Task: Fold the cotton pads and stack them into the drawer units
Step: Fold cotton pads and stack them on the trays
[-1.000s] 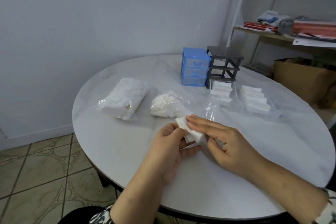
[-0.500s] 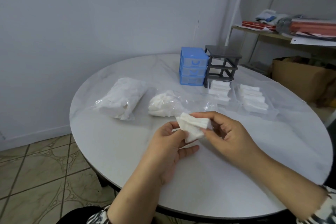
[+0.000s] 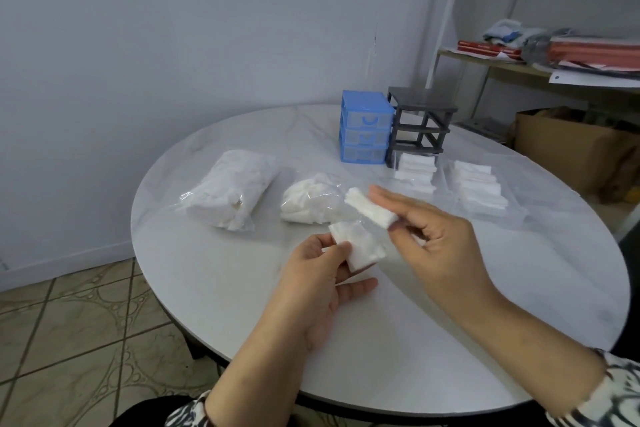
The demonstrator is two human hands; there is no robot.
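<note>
Here the left hand (image 3: 322, 274) pinches a flat pad (image 3: 358, 246) over the bench (image 3: 221, 288), while the right hand (image 3: 433, 236) holds a folded pad (image 3: 372, 210) just beyond it in a fingertip grip. Folding looks done for that one; next it likely goes onto the stacks (image 3: 415, 168) in the clear trays beside the dark frame (image 3: 419, 125) and blue drawers (image 3: 365, 132), placed squarely so it stays folded.
</note>
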